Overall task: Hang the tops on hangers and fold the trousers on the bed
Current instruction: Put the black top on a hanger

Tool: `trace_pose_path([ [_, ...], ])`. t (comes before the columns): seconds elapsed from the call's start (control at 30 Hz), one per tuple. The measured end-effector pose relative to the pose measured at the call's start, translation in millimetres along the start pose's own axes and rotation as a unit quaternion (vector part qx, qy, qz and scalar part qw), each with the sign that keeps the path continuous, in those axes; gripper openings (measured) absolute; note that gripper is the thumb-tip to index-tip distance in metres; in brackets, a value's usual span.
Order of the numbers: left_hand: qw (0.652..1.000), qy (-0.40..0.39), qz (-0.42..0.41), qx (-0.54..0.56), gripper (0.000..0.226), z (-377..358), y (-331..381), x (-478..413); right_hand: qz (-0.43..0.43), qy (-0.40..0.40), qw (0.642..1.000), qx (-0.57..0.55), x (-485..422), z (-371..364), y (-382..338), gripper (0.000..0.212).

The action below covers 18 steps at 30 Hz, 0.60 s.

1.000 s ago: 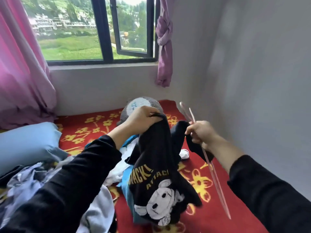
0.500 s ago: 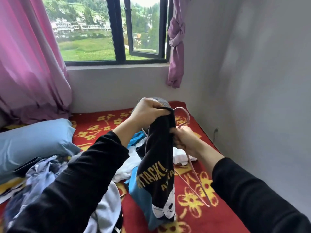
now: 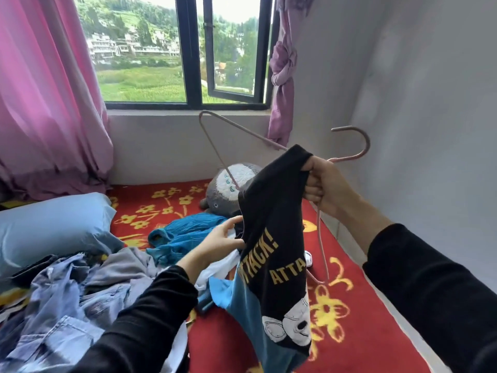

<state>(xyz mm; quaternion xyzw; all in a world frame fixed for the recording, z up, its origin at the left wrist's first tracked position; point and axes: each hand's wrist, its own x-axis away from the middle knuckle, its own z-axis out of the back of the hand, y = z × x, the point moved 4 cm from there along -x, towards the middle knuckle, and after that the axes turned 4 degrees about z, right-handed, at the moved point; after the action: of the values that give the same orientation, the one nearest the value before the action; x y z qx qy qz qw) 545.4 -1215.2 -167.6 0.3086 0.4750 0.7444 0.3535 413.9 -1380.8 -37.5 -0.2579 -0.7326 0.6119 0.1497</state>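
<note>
Your two hands have changed their roles since half a second ago: the left one has let go of the collar and dropped lower, and the right one has risen and turned the hanger, so its hook now points to the wall side.

The fingers [image 3: 312, 184] of your right hand [image 3: 325, 187] are clenched around the neck of the pink hanger [image 3: 367, 144], and they catch the collar of the black top [image 3: 274, 238] in the same grip. Your left hand [image 3: 217, 240] is lower, its thumb [image 3: 231, 220] and fingertips pinching the side edge of the top, it seems to pull the cloth open.

One end of the hanger goes into the top. The other corner stands free, up near the window sill, and one bar hangs outside the cloth on the right. I judge the top is only half threaded, so this second shoulder must go inside next.

The top hangs in the air over the middle of the bed [image 3: 223, 351], with its lower hem toward the near edge. Under it lie a teal garment [image 3: 188, 232] and white cloth. A pile of denim [image 3: 67, 305] waits toward the left edge, not yet folded.
</note>
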Motion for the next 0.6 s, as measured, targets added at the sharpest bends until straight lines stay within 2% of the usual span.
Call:
trace_pose_path([
  [0.07, 0.999, -0.016, -0.04, 0.022, 0.052, -12, 5, -6, 0.015, -0.013, 1.0, 0.001, 3, 2, -11, 0.035],
  [0.13, 0.999, -0.022, -0.047, -0.011, 0.031, -18, 8, -13, 0.032, -0.011, 0.999, -0.004, 6, 7, -21, 0.04],
  [0.2, 0.997, -0.043, -0.034, -0.062, 0.011, -21, 6, -16, 0.048, 0.017, 0.999, -0.015, 7, 17, -31, 0.044],
  [0.23, 0.997, -0.051, -0.032, -0.057, 0.009, -19, 5, -15, 0.055, 0.04, 0.998, -0.012, 6, 24, -34, 0.042],
  [0.37, 0.998, -0.063, -0.024, 0.019, 0.022, 5, 27, -4, 0.056, 0.14, 0.987, 0.055, 1, 52, -37, 0.03],
  [0.5, 0.995, -0.063, -0.057, -0.051, 0.041, 21, 73, 10, 0.047, 0.163, 0.98, 0.1, -4, 53, -21, 0.03],
  [0.6, 0.994, -0.103, -0.02, -0.027, 0.04, 33, 93, 21, 0.031, 0.181, 0.977, 0.11, -9, 49, -7, 0.03],
])
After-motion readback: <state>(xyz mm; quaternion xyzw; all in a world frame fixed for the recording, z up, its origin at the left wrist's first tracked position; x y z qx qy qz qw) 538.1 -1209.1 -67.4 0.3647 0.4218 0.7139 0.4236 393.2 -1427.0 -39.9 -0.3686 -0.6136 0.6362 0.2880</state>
